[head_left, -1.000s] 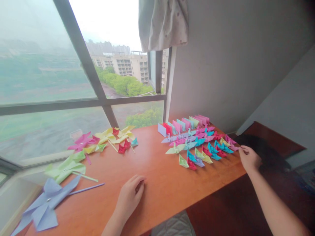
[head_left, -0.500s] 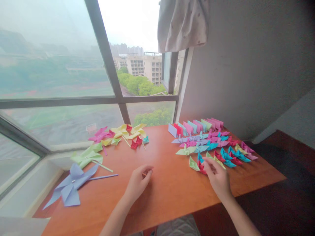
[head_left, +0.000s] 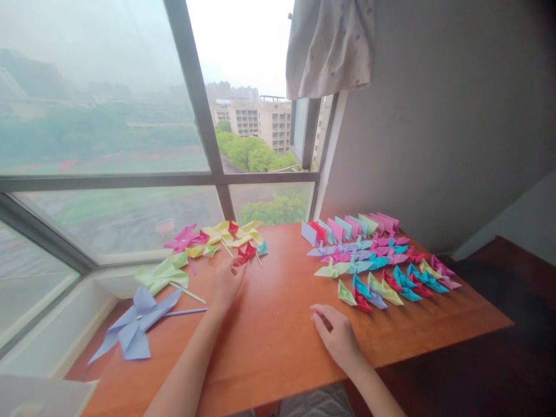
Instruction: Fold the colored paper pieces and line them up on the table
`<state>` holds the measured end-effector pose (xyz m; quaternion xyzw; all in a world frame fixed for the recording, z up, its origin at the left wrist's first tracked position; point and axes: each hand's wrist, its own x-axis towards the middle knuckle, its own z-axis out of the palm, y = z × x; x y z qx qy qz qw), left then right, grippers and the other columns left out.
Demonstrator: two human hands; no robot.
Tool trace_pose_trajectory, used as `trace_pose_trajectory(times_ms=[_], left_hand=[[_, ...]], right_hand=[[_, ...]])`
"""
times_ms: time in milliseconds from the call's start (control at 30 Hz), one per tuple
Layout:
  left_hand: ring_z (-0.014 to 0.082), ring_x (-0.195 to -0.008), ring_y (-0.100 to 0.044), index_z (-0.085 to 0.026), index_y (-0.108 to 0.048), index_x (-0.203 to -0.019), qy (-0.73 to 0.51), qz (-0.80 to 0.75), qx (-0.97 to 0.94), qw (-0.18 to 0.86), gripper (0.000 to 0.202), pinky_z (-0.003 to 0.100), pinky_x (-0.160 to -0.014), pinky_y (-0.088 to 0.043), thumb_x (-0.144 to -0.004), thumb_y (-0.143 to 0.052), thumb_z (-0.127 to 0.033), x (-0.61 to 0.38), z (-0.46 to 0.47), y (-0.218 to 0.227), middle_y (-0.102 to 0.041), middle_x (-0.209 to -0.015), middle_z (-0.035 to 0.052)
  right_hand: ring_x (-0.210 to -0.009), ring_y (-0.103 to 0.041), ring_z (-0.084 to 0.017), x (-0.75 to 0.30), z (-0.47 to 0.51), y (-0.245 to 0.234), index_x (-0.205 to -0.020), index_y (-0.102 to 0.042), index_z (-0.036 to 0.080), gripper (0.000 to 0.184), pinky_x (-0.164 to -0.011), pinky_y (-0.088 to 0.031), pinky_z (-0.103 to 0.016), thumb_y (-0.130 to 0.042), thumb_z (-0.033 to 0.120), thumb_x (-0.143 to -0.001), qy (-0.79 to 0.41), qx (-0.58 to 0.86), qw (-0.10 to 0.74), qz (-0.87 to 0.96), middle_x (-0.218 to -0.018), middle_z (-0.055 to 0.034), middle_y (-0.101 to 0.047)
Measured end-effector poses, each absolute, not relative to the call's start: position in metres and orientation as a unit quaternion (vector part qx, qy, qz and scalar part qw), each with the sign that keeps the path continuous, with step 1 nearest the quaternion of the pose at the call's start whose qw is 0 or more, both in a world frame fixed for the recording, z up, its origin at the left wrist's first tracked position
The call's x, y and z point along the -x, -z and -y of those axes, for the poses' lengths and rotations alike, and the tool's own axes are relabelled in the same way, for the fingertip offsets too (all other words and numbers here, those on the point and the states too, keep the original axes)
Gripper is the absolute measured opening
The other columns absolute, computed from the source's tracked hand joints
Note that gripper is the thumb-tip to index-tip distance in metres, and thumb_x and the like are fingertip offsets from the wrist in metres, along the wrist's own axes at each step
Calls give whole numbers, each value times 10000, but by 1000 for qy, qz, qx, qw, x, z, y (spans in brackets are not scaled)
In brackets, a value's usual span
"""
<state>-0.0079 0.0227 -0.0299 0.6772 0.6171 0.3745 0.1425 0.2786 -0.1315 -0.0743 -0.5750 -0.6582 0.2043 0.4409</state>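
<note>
My left hand [head_left: 228, 284] reaches over the table with its fingers loosely apart, the tips at the near edge of a red folded-paper piece [head_left: 247, 252]. Whether they touch it I cannot tell. A small turquoise paper piece [head_left: 262, 248] lies just right of it. My right hand [head_left: 336, 333] hovers low over the wooden table [head_left: 278, 347], its fingers loosely curled, a gap by the thumb and nothing visible in it. Beyond it stand folded paper boats, among them a light green boat [head_left: 346, 293] and a red boat [head_left: 362, 302].
Paper pinwheels line the left side, including a lavender pinwheel [head_left: 138, 325], a green pinwheel [head_left: 164, 274] and a yellow pinwheel [head_left: 219, 233]. Rows of paper cranes [head_left: 332, 269] and upright folded papers [head_left: 336, 228] fill the right. A window [head_left: 117, 214] borders the far edge.
My left hand has moved forward and left to the red paper piece. My right hand has drawn back and left, away from the boats. The view has shifted slightly.
</note>
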Motion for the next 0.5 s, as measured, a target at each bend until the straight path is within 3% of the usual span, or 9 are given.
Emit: trace_pose_trajectory(times_ms=[267,500], left_hand=[[219,-750,-670,-167,-668,-1038,-332,-615,-704,124,312,286,-661,-489,-832,-554,-371,8,-32,29,-718,-848,67],[221,-777,-671,-184,-683,-907,-304,-624,-711,110,201,278,-664,-459,-821,-546,-303,5,-30,23,-731,-893,77]], right_hand=[[-738,-671,-183,-275,133,72,-982,-693,196,264,-670,-548,-273,-441,263,-939,-172,570,423,683,-860,-68,-701],[-745,-667,-189,-275,132,72,-964,-692,205,250,-679,-544,-271,-449,261,-942,-169,568,427,683,-852,-67,-694]])
